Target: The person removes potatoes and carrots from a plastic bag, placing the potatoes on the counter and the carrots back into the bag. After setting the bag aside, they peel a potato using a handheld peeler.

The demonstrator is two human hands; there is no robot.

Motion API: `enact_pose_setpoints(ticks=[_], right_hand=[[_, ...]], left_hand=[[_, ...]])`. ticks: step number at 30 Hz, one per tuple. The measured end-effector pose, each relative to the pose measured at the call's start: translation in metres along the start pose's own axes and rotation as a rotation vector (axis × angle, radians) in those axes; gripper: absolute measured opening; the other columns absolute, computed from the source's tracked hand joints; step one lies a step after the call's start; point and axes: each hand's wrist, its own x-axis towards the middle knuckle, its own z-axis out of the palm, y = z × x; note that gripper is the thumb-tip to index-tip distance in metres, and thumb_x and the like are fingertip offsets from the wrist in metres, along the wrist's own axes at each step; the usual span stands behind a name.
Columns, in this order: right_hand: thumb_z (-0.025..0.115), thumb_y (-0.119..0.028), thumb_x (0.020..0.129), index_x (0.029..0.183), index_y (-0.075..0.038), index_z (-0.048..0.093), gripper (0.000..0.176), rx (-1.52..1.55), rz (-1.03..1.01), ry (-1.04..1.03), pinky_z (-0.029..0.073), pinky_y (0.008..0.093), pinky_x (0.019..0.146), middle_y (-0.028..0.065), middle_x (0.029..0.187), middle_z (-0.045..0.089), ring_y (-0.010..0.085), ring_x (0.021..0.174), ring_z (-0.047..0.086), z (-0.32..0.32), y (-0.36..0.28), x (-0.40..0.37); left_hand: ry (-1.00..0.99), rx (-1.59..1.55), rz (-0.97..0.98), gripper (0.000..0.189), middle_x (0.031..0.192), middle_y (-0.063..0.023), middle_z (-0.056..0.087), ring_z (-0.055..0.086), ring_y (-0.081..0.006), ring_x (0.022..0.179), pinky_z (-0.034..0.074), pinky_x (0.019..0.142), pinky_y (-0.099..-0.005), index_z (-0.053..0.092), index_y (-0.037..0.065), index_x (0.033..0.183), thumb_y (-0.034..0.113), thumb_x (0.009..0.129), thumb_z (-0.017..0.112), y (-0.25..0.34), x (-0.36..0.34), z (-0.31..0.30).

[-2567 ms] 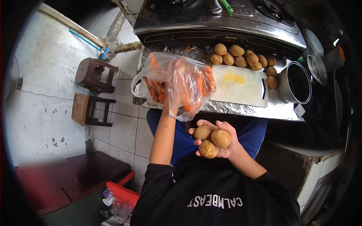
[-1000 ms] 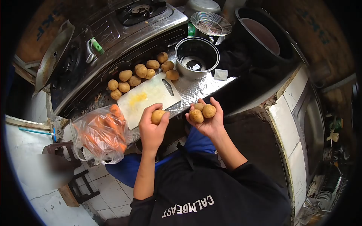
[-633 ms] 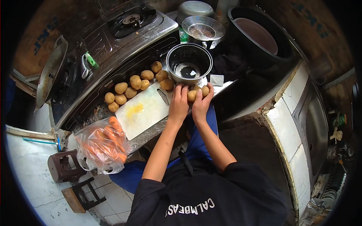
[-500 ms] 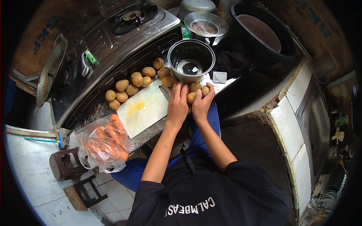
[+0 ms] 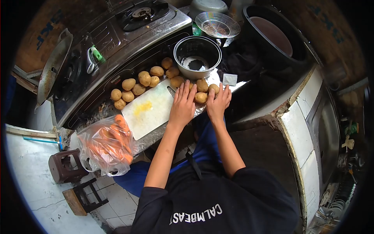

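My left hand (image 5: 182,106) lies flat with spread fingers on the right end of the white cutting board (image 5: 148,113). My right hand (image 5: 218,103) rests flat beside it on the foil-covered counter. Three small potatoes (image 5: 201,97) sit on the counter between and just beyond my fingertips, in front of a metal pot (image 5: 197,55). Neither hand holds anything. A row of several more potatoes (image 5: 137,85) lines the stove's front edge behind the board.
A clear bag of carrots (image 5: 106,143) hangs off the counter's left end. The gas stove (image 5: 113,37) stands behind, with a wire strainer (image 5: 217,24) and a large dark pot (image 5: 272,33) at the back right. A brown stool (image 5: 62,169) stands on the floor at left.
I brought the potatoes from both hands down onto the counter beside the metal pot and let them go. My hands now lie flat and open.
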Motion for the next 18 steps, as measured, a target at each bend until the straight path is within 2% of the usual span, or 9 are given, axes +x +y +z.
enact_pose_setpoints(ticks=[4, 11, 16, 18], right_hand=[[0.051, -0.036, 0.096, 0.146, -0.003, 0.036, 0.061, -0.083, -0.026, -0.022, 0.018, 0.0556, 0.112, 0.0249, 0.154, 0.025, 0.0428, 0.140, 0.020, -0.005, 0.006, 0.005], [0.062, -0.032, 0.089, 0.147, -0.002, 0.032, 0.072, 0.144, -0.060, 0.006, 0.022, 0.0550, 0.112, 0.0244, 0.154, 0.026, 0.0429, 0.140, 0.021, -0.011, 0.009, 0.004], [0.063, -0.034, 0.089, 0.145, -0.002, 0.034, 0.071, 0.092, -0.062, -0.076, 0.024, 0.0553, 0.111, 0.0245, 0.153, 0.029, 0.0418, 0.141, 0.021, -0.015, 0.014, 0.004], [0.064, -0.030, 0.089, 0.144, 0.001, 0.035, 0.070, 0.126, -0.069, -0.035, 0.027, 0.0511, 0.111, 0.0268, 0.149, 0.033, 0.0410, 0.138, 0.026, -0.018, 0.015, 0.004]], left_hand=[[0.010, -0.013, -0.012, 0.066, 0.150, -0.0238, 0.034, 0.035, -0.0392, 0.138, 0.029, 0.113, -0.0502, 0.042, 0.005, 0.142, 0.008, 0.080, 0.063, 0.007, -0.003, -0.005], [-0.001, 0.008, 0.006, 0.067, 0.151, -0.0234, 0.032, 0.034, -0.0389, 0.139, 0.028, 0.114, -0.0506, 0.042, 0.008, 0.144, 0.016, 0.081, 0.065, 0.012, -0.012, -0.009], [0.018, 0.023, 0.015, 0.058, 0.152, -0.0233, 0.032, 0.033, -0.0393, 0.139, 0.028, 0.113, -0.0506, 0.050, 0.006, 0.136, 0.017, 0.081, 0.067, 0.010, -0.014, -0.008], [0.031, 0.027, 0.013, 0.057, 0.152, -0.0233, 0.032, 0.033, -0.0391, 0.140, 0.029, 0.113, -0.0505, 0.052, 0.005, 0.134, 0.018, 0.081, 0.068, 0.010, -0.014, -0.006]])
